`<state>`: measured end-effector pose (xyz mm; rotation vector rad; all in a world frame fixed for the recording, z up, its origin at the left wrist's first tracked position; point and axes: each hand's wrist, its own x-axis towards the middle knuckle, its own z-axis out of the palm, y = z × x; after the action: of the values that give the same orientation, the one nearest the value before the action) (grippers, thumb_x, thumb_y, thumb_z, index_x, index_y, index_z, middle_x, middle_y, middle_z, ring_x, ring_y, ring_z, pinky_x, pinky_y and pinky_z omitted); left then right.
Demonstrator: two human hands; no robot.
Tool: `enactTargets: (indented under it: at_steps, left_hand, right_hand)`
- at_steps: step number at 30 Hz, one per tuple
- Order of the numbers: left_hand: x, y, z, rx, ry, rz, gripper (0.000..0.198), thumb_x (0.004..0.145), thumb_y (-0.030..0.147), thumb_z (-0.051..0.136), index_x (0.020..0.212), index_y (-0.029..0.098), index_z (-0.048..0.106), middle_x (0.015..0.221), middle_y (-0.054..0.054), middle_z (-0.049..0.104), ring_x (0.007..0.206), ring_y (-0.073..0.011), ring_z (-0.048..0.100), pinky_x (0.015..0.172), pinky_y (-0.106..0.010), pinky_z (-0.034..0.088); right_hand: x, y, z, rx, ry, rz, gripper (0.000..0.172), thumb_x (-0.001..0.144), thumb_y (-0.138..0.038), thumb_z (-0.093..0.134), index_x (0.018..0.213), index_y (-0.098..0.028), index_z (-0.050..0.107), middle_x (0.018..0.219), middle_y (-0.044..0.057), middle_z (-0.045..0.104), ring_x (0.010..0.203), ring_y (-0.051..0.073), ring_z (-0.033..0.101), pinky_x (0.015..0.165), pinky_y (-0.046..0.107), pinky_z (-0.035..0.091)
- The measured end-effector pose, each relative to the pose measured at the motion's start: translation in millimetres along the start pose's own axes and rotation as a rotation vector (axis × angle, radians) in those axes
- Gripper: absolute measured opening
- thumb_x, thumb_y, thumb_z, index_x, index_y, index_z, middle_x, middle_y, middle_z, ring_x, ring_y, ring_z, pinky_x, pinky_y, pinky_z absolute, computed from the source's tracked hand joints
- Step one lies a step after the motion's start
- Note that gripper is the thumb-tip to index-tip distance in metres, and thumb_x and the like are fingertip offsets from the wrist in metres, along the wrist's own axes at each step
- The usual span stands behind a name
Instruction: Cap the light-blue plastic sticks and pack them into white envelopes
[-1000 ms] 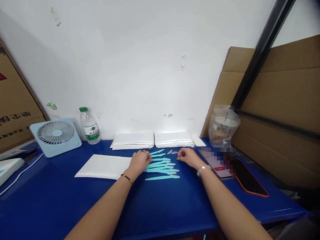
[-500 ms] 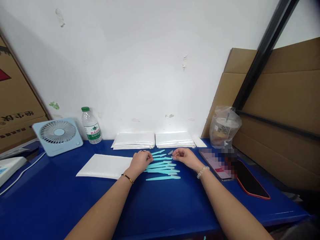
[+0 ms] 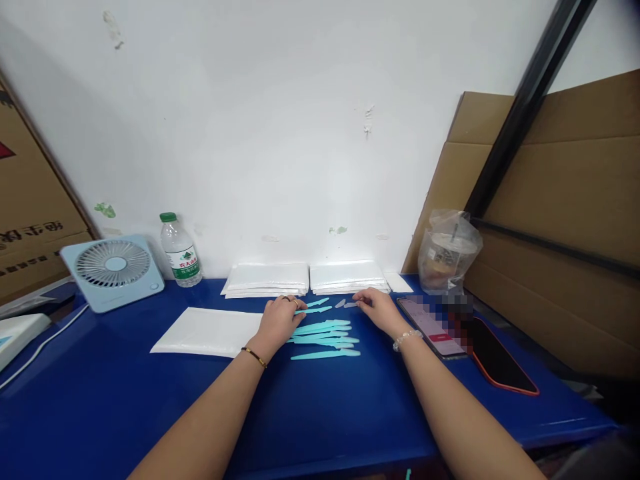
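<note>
Several turquoise eyebrow razors [image 3: 327, 355] lie side by side on the blue table, most of them grouped between my hands. My left hand [image 3: 283, 318] is closed at the upper razors, its fingertips on the end of one turquoise razor [image 3: 319, 310]; the grip is partly hidden by the fingers. Another razor lies just above that one. My right hand [image 3: 379, 309] is beside a small clear cap [image 3: 351, 305], its thumb and forefinger apart and the fingertips at the cap's end. A second clear cap [image 3: 341, 303] rests just left of it.
A white padded envelope [image 3: 205, 331] lies left of the razors. Two stacks of white envelopes [image 3: 267, 277] stand against the wall. A blue fan [image 3: 113, 273] and a water bottle [image 3: 183, 257] are left; a bagged drink cup [image 3: 447, 257] and two phones [image 3: 503, 360] are right.
My right hand has moved up and right, away from the razor, and a second clear cap now lies by its fingers. My left hand has shifted slightly up to the upper razors.
</note>
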<state>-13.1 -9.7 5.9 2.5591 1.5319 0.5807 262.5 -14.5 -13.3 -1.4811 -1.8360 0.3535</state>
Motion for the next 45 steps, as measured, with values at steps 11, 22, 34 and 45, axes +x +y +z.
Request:
enactTargets:
  at_steps: [11,22,34,45]
  left_hand:
    - [5,-6,7.9,0.023,-0.019,-0.019,0.013,0.082,0.025,0.052,0.080,0.027,0.065,0.086,0.002,0.065,0.087,-0.0176,0.057,0.075,-0.031,0.034]
    - [3,4,6.5,-0.014,-0.060,0.007,0.014,0.080,0.027,0.053,0.078,0.025,0.066,0.083,0.000,0.066,0.084,-0.0177,0.057,0.074,-0.030,0.036]
    - [-3,8,11.8,0.142,0.001,0.070,0.042,0.090,0.047,0.036,0.122,0.027,0.055,0.121,-0.006,0.055,0.113,-0.0245,0.045,0.087,-0.037,0.037]
    - [-7,14,-0.5,0.090,-0.098,0.161,0.044,0.090,0.050,0.033,0.114,0.026,0.061,0.113,-0.006,0.059,0.105,-0.0228,0.051,0.084,-0.032,0.039]
  right_hand:
    - [0,0,8,-0.007,-0.138,-0.069,0.011,0.075,-0.027,0.062,0.076,-0.019,0.070,0.077,0.003,0.062,0.067,0.014,0.055,0.063,0.025,0.043]
    - [-2,-13,21,0.073,-0.209,-0.130,0.010,0.075,-0.026,0.063,0.077,-0.021,0.071,0.078,0.002,0.063,0.065,0.013,0.055,0.060,0.024,0.043]
    - [2,-21,21,-0.365,-0.151,-0.236,0.018,0.086,-0.020,0.050,0.095,-0.019,0.066,0.094,0.008,0.060,0.089,0.020,0.056,0.078,0.029,0.044]
    - [4,-14,16,-0.179,-0.074,0.013,0.021,0.075,-0.017,0.054,0.092,-0.019,0.067,0.067,0.002,0.064,0.058,0.014,0.056,0.058,0.024,0.042]
